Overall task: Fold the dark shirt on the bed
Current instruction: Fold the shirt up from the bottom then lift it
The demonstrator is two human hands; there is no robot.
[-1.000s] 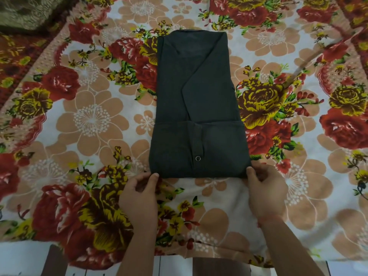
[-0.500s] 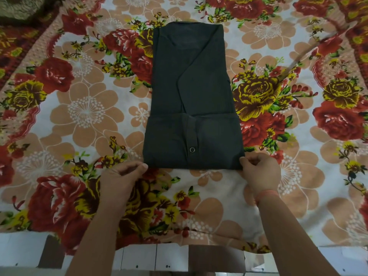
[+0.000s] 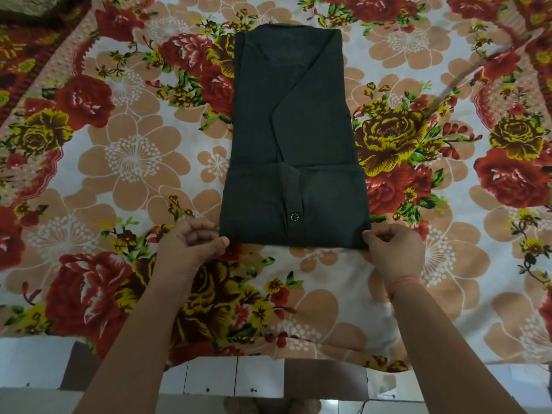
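Dark shirt [image 3: 294,130] lies flat on the bed, centre of frame, folded into a tall narrow rectangle. Long axis runs bottom to top of frame, very slightly splayed, wider at the lower end. Collar-like edge points to the top of frame; lower end faces the person. Lower third is a flap doubled up over the body, its edge running straight across about mid-frame. Placket on that flap runs along the long axis, with one button [image 3: 294,216] near the bottom fold. A diagonal crease crosses the upper part.

Left grip [image 3: 191,246] sits at the shirt's lower left corner, narrow, thumb and curled fingers pinching the fabric there. Right grip [image 3: 394,252] is at the lower right corner, also narrow, thumb on top of the corner and fingers curled, pinching it. Both forearms come in from the bottom of frame. Thin orange band [image 3: 403,283] on the right wrist.

Floral bedsheet [image 3: 134,162] covers the bed: red, yellow and peach flowers. Pale tiled floor [image 3: 209,380] shows along the bottom edge.
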